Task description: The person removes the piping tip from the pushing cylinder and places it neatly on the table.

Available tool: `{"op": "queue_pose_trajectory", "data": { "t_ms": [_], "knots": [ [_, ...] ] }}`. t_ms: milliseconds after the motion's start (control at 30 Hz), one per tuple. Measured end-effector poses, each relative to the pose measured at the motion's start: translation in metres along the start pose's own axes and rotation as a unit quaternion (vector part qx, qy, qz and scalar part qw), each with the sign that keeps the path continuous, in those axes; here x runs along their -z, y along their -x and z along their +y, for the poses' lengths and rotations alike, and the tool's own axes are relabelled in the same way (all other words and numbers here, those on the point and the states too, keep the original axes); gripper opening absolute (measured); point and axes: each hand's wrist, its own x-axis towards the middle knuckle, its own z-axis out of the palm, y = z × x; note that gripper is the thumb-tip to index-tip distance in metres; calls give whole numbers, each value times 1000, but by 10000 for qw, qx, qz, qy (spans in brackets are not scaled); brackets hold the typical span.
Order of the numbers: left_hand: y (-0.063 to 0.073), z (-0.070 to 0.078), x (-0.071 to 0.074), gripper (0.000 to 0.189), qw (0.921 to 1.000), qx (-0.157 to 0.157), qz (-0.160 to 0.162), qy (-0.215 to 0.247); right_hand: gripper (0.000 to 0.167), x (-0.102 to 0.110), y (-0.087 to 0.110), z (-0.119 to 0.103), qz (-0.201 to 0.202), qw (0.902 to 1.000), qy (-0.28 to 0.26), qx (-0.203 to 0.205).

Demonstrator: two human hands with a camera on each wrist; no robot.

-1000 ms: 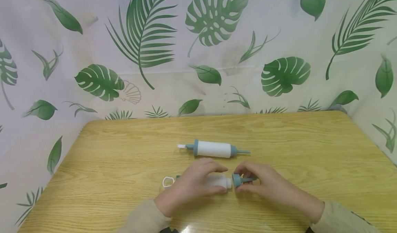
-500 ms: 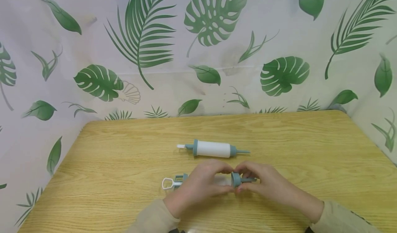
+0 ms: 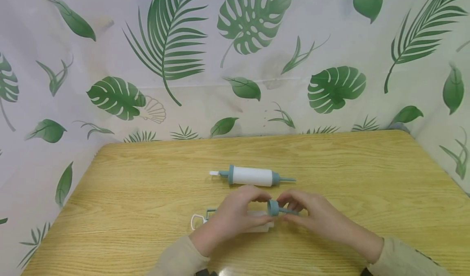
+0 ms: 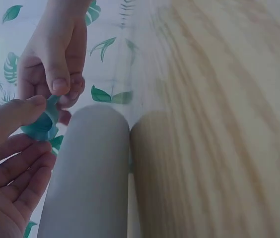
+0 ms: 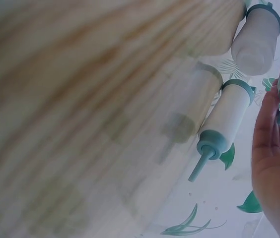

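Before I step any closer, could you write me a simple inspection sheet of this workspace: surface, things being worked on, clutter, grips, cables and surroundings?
Surface: wood-grain table.
Job's things: teal nozzle cap, held apart from the near white tube, which lies on its side, partly hidden; the far white tube lies behind it with its teal nozzle fitted.
Clutter: nothing seen.
Left grip: thumb and fingers around the cap's rim; whether they press on it is unclear.
Right grip: pinches the cap at its stem side.
Cables: nothing seen.
Surroundings: white backdrop printed with green leaves, behind the table and at both sides.
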Motion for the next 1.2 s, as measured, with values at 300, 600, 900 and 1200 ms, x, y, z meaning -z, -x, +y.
{"op": "queue_pose_trajectory", "data": {
  "t_ms": [300, 600, 900, 1200],
  "knots": [
    [5, -9, 9, 36, 9984, -197, 522, 74, 15, 1, -1, 0, 210, 9993, 308, -66],
    [3, -7, 3, 38, 9981, -389, 470, 104, 14, 1, -1, 0, 255, 9993, 261, 1],
    [-1, -3, 2, 38, 9986, -300, 445, 26, 18, 1, -1, 0, 341, 9989, 152, 287],
    [-4, -2, -1, 36, 9976, -410, 550, 45, 23, 2, -1, -3, 240, 9996, -78, 126]
  ]
}}
